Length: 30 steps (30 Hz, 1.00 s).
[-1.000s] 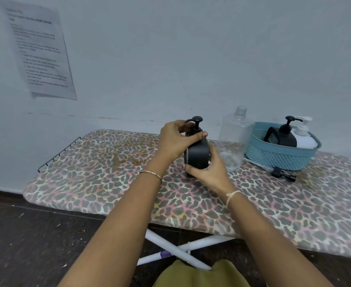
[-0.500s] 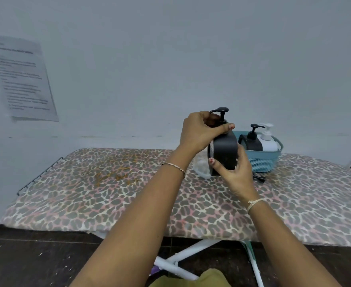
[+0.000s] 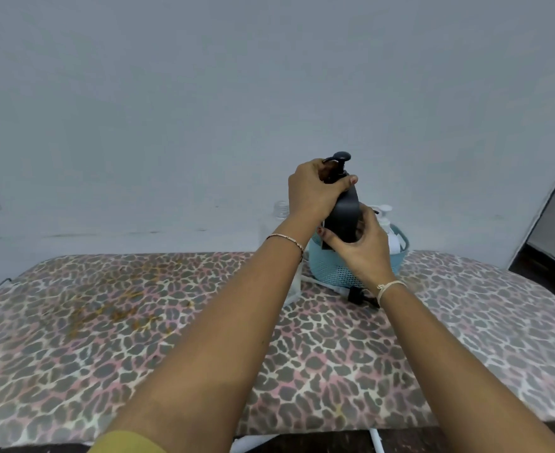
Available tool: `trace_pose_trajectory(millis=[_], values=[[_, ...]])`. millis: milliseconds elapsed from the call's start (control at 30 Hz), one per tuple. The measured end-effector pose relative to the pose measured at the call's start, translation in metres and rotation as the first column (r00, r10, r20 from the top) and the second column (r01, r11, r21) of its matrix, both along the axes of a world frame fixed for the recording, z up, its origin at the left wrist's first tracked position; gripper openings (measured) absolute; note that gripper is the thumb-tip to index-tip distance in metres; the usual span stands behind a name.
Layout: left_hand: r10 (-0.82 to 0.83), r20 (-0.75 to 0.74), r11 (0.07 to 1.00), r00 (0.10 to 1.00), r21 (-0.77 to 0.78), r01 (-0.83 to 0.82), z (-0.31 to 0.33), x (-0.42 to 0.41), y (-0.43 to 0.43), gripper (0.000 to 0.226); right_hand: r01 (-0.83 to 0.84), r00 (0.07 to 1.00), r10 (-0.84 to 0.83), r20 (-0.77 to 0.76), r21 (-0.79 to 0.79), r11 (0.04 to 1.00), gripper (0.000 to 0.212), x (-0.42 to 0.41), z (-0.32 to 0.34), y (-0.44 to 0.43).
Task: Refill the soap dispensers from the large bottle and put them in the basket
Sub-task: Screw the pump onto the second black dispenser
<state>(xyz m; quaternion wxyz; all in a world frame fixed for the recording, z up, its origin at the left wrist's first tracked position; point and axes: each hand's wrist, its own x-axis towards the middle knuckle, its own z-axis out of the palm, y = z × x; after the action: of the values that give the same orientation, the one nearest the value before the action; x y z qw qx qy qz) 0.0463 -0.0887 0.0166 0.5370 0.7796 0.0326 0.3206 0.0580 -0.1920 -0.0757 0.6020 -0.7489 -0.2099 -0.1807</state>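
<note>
Placement looks to me like the step in hand: the black dispenser [image 3: 344,214] has its pump head [image 3: 340,157] seated on top and hangs in the air just above the near-left rim of the basket [image 3: 326,268], leaning a little. I judge that filling is done for this one, and that it is either getting a last twist of the pump or about to go in. My left grip [image 3: 313,191] is clenched round the neck just under the pump head, fingers and thumb curled tight with no gap that I can make out. My right grip [image 3: 364,248] wraps the lower body, thumb across the near face and fingers round the far side. Both are grasping the same dispenser; neither is released. Inside the basket a white dispenser [image 3: 388,223] stands at the right; what else stands there behind my hands I cannot tell. The large bottle [image 3: 281,209] stands left of the basket, its uncapped neck showing past my left wrist, most of it hidden by the forearm. A loose black pump [image 3: 357,294] lies on the ironing board [image 3: 171,322] just in front of the basket. The next move, as I read it, calls for lowering the dispenser upright into free room left of the white one and minding the spout against the rim.
</note>
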Motion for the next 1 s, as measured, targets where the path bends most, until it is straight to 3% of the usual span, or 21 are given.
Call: trace_pose_trajectory(millis=[400,567,733,1000], values=[[0.050,-0.005,0.998,0.999,-0.038,-0.050,-0.027,0.051,-0.005,0.031,0.280,0.958,-0.264,0.112,-0.157,0.947,0.079,0.038,-0.016,0.006],[0.039,-0.074,0.999,0.996,-0.006,-0.039,-0.038,0.061,-0.008,0.031,0.372,0.927,-0.342,0.156,-0.258,0.892,0.076,0.043,-0.024,0.003],[0.067,-0.147,0.998,0.987,0.029,-0.063,-0.061,0.066,-0.013,0.030,0.397,0.918,-0.363,0.162,-0.302,0.867,0.074,0.044,-0.032,0.000],[0.079,-0.191,0.995,0.978,0.069,-0.067,-0.079,0.070,-0.010,0.031,0.445,0.891,-0.364,0.270,-0.362,0.819,0.053,0.042,-0.044,0.002]])
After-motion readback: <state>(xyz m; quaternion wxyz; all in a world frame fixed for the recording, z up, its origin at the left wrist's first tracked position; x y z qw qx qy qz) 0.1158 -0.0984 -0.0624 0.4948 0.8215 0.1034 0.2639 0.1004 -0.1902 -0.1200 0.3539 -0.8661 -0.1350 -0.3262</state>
